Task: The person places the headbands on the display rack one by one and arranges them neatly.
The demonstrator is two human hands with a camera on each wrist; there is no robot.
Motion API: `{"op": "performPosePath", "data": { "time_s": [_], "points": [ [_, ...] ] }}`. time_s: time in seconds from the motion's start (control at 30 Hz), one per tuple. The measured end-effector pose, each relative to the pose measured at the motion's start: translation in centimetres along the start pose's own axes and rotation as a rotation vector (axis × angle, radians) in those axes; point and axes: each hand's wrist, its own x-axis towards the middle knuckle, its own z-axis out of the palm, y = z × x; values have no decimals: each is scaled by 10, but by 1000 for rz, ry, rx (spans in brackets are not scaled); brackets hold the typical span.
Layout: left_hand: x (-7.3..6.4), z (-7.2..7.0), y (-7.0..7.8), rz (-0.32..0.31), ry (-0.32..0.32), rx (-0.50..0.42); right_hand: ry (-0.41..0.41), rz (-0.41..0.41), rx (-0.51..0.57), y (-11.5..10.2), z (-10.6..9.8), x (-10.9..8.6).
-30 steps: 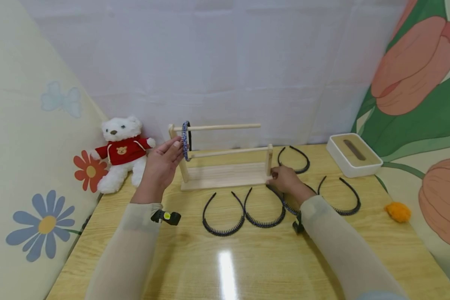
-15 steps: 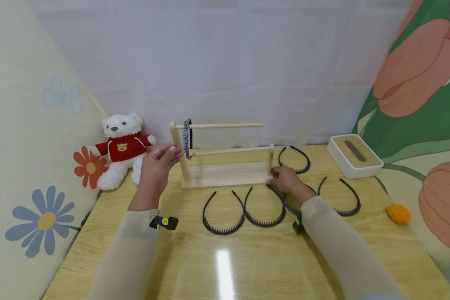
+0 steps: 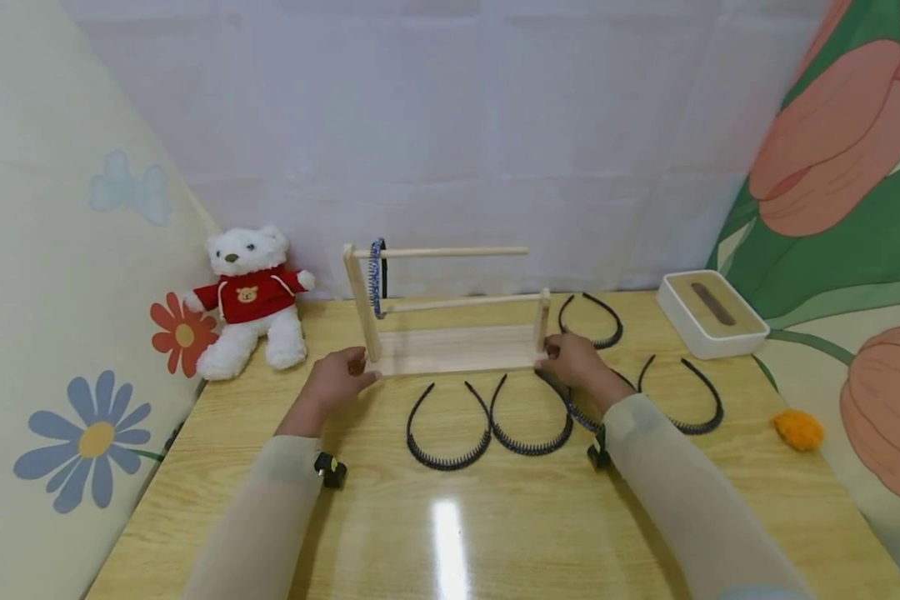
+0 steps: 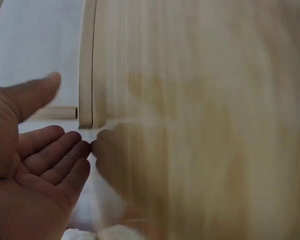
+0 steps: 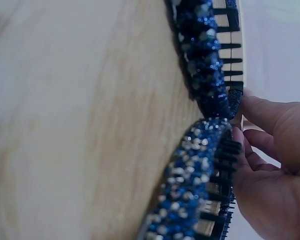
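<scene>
A wooden rack (image 3: 457, 350) with two horizontal rods stands at the middle back of the table. A blue beaded headband (image 3: 377, 279) hangs at the left end of its rods. My left hand (image 3: 332, 383) is at the left end of the rack's base; in the left wrist view its fingers (image 4: 52, 155) are extended and the thumb stands apart. With thumb and fingers, my right hand (image 3: 576, 362) grips the right end of the base. Dark toothed headbands lie in front, among them one at left (image 3: 448, 462) and a glittery blue one (image 5: 182, 185) close under the right wrist.
More headbands lie to the right, one at the back (image 3: 603, 340) and one farther right (image 3: 701, 425). A white box with a wooden lid (image 3: 708, 312) stands at the back right, an orange fluffy ball (image 3: 797, 429) before it. A white teddy bear (image 3: 247, 292) sits at left.
My left hand has left the hanging headband and moved down to the left end of the rack's base. My right hand has stayed at the base's right end.
</scene>
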Motion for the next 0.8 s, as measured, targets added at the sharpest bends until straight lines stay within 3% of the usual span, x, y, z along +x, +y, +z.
{"op": "performPosePath", "data": {
  "time_s": [0.3,0.5,0.8],
  "points": [
    [5,10,-7,0,21,64,6,-9,0,2,0,0],
    [7,13,-9,22,63,63,22,-9,-3,3,-3,1],
    [8,19,-15,23,70,58,16,-23,14,4,0,1]
  ]
}}
